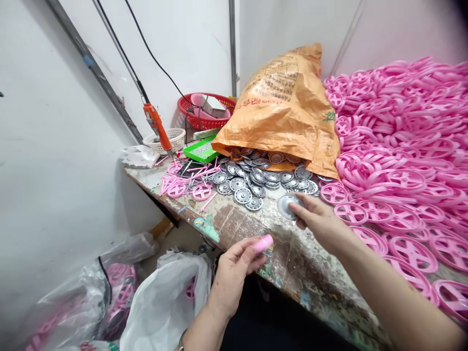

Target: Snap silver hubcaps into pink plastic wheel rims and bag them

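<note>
My left hand pinches a small pink cylinder in front of the worn table's edge. Over the table, my right hand holds a grey disc by its right side, thumb on top. Behind it, a pile of grey slotted discs spills from the mouth of an orange woven sack. Left of that pile lie pink rods and small pink wheels. Large pink spoked wheels are heaped on the right, some close to my right forearm.
An orange electric screwdriver hangs at the back left. Near it are a white basket, a green tray and a red basket. A white-lined bin and clear bags stand below, left.
</note>
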Demonstrator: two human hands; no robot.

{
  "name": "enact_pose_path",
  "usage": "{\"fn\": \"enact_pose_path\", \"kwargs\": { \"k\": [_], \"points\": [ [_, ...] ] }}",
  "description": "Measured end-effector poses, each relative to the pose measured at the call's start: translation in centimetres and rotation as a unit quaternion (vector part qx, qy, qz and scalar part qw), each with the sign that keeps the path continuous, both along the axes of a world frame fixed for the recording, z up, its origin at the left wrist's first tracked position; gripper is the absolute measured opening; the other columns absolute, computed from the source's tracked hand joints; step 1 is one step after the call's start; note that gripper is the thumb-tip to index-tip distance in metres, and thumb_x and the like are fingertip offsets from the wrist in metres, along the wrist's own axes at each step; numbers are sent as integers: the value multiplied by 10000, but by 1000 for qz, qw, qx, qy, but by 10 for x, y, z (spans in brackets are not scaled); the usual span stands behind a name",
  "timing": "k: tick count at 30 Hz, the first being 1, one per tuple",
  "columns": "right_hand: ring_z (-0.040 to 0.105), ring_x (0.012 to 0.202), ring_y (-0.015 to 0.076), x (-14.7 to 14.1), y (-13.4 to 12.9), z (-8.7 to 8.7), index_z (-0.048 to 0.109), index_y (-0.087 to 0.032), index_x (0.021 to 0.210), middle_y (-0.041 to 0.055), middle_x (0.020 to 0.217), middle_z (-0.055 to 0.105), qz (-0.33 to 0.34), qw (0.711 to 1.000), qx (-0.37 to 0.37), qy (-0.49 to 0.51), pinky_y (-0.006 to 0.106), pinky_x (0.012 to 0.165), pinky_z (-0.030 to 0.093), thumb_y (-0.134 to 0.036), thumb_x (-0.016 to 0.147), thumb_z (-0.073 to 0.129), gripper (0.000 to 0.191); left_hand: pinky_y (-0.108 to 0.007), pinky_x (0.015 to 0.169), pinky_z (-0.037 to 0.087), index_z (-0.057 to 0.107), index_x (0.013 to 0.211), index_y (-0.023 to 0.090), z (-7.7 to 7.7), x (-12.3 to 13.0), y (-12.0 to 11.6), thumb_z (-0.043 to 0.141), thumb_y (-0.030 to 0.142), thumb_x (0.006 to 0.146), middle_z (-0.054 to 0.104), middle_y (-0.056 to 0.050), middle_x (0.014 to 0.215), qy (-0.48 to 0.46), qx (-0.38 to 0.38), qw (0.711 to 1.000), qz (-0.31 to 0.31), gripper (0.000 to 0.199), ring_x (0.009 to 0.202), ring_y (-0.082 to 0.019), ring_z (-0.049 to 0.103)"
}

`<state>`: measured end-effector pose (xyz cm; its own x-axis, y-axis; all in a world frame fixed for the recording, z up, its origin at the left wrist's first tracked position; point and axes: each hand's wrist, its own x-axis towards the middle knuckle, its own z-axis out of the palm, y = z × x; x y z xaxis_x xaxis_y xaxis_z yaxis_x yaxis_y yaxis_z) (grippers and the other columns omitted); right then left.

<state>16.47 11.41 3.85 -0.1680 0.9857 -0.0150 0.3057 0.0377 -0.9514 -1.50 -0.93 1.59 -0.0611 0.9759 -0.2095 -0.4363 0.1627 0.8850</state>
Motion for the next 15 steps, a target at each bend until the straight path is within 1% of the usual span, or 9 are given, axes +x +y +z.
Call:
{"fn": "enact_pose_path", "kwargs": {
  "k": [2,3,4,6,7,9,12,14,15],
  "points": [
    [490,548,117,-9,-32,7,564,-262,1155,-6,796,625,46,998,-35,24,250,500,384,-491,815,507,414,-368,907,498,706,891,139,1,3,-1,593,324,820,596,-124,1218,40,22,999,17,228,1119,-283,560],
    [535,621,134,-14,-46,7,568,-270,1169,5,858,641,55,998,-35,21,265,557,420,-474,821,509,408,-356,921,487,711,885,149,2,5,-2,622,305,798,587,-113,1236,58,32,997,34,200,1135,-279,547],
    [571,722,155,-18,-57,5,584,-274,1166,16,922,649,56,998,-19,14,286,642,449,-451,819,523,395,-343,934,476,703,941,172,3,8,-3,659,269,767,580,-96,1254,61,40,996,53,205,1144,-267,542],
    [580,890,191,-23,-72,-2,632,-273,1125,32,978,643,64,998,24,-3,334,803,448,-408,804,556,357,-333,956,459,609,1152,230,3,12,-5,711,193,708,575,-72,1281,27,43,996,72,457,1128,-234,561],
    [575,921,202,-25,-77,-6,651,-268,1103,40,966,637,66,997,41,-8,354,842,439,-397,791,571,346,-332,958,458,542,1234,243,4,15,-6,722,168,689,581,-71,1279,1,39,997,73,579,1108,-221,578],
    [578,901,211,-26,-82,-12,646,-254,1123,54,937,620,63,997,49,-2,371,819,461,-396,760,601,392,-328,954,460,483,1289,225,4,18,-10,729,153,672,615,-76,1239,-35,23,997,63,668,1087,-210,596],
    [592,926,210,-26,-87,-11,582,-230,1199,64,1007,628,79,995,-23,65,364,810,484,-388,739,623,488,-314,982,431,558,1221,206,5,19,-16,717,172,689,641,-62,1206,-16,21,999,45,556,1121,-206,574],
    [602,942,200,-24,-91,-5,600,-218,1143,54,1010,655,120,984,-79,109,356,848,473,-378,760,611,414,-320,1010,399,581,1199,237,6,16,-18,682,215,736,624,-38,1233,41,32,998,36,474,1142,-200,556],
    [606,938,197,-23,-93,-1,620,-212,1088,48,989,668,136,980,-88,118,354,861,466,-376,772,604,356,-318,1022,382,591,1189,251,7,14,-18,660,242,762,619,-25,1241,75,39,996,33,433,1154,-197,546]
  ]
}}
